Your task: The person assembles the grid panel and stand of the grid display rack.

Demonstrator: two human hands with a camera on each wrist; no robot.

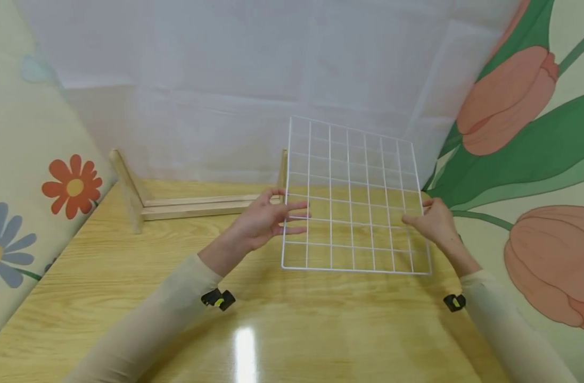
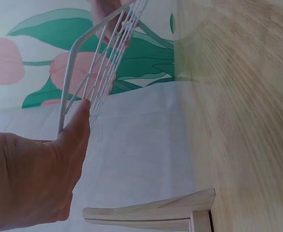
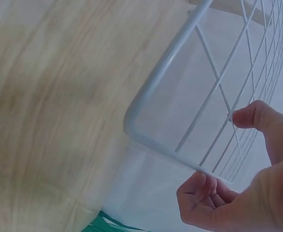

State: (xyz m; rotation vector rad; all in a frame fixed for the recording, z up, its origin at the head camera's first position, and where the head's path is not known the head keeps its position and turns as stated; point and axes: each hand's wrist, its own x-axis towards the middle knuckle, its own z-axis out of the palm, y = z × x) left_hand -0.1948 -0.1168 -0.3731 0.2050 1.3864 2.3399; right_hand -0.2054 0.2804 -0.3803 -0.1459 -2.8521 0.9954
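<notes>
Left hand [image 1: 265, 218], right hand [image 1: 436, 221] grip wire grid [image 1: 369, 204] at opposite sides, seemingly to steady it, tilted above table [image 1: 330, 324].

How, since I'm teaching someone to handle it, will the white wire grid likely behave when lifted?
The wire grid is probably stiff: between the left hand and right hand it shows no obvious sag. It looks light for its size, mostly open gaps between thin wires. Its smooth-looking rounded frame might pivot in a loose grip.
</notes>
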